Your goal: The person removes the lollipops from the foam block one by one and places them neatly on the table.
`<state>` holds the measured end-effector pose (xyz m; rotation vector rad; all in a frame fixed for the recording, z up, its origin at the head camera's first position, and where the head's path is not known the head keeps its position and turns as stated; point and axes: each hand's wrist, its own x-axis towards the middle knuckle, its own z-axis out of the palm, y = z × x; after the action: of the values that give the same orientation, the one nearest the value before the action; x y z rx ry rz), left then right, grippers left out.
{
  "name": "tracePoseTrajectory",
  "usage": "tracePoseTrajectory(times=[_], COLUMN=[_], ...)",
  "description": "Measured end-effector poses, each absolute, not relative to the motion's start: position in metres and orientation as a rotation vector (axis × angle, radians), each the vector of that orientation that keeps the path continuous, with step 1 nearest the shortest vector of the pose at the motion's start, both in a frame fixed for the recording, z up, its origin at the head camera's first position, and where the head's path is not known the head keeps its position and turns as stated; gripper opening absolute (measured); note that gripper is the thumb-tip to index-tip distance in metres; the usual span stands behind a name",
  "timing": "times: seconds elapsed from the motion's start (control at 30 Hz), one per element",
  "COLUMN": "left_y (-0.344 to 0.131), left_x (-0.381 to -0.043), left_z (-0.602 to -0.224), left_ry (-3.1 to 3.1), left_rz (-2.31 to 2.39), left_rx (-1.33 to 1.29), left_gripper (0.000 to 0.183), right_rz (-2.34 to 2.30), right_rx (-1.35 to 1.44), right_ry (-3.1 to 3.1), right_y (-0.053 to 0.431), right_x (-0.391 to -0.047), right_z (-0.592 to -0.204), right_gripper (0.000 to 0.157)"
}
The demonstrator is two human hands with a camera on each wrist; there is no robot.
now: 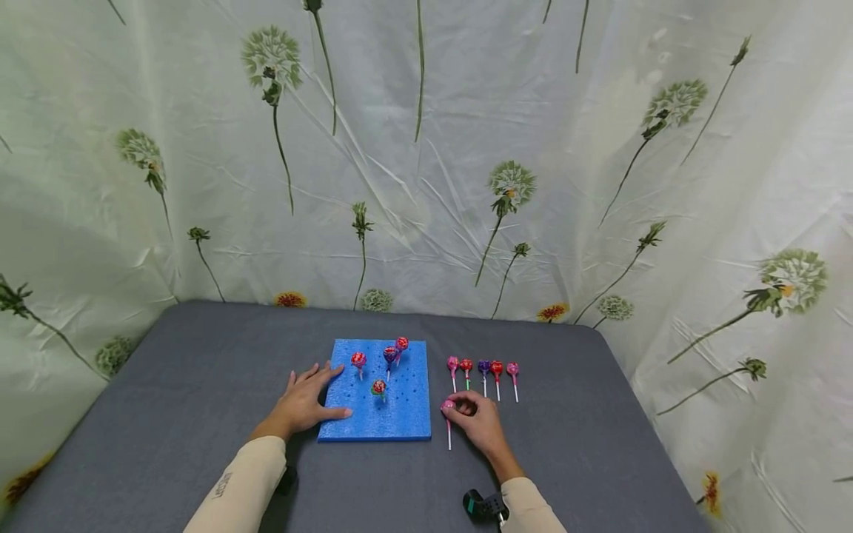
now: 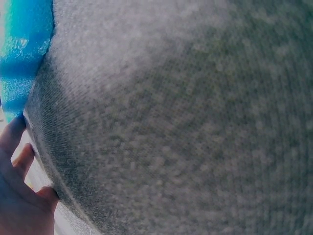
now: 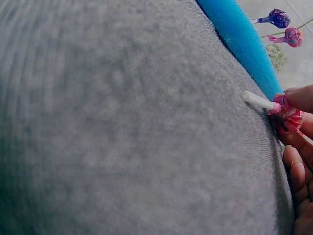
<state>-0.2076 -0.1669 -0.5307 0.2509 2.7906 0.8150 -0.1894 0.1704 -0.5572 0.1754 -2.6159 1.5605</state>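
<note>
A blue foam board (image 1: 406,414) with small holes lies on the table, and several wrapped lollipops stand upright in it, among them a red one (image 1: 358,360) and a dark purple one (image 1: 389,354). Fingers spread, my left hand (image 1: 303,402) rests on the board's left edge; the left wrist view catches only part of that hand (image 2: 22,196). Just right of the board, my right hand (image 1: 478,422) pinches a pink lollipop (image 1: 449,406) by its wrapped head. Its white stick (image 3: 257,100) points away from the fingers, toward the person.
To the right of the board, a row of several lollipops (image 1: 496,369) lies on the grey tablecloth (image 1: 566,444), sticks toward the person. A white curtain (image 1: 426,185) printed with dandelions hangs behind the table. A black strap device (image 1: 484,505) sits at the right wrist.
</note>
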Motion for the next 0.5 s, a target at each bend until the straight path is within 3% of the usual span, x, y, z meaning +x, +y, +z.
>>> tracePoseTrajectory(times=[0.5], left_y=[-0.1686], left_x=[-0.2084], left_z=[-0.5339], left_ry=[2.798], left_rz=[0.807], left_rx=[0.251], left_gripper=[0.099], right_rz=[1.567], right_rx=[0.186], right_ry=[-2.569], right_y=[0.1705], right_x=[-0.1891], right_z=[-0.5588], right_gripper=[0.016])
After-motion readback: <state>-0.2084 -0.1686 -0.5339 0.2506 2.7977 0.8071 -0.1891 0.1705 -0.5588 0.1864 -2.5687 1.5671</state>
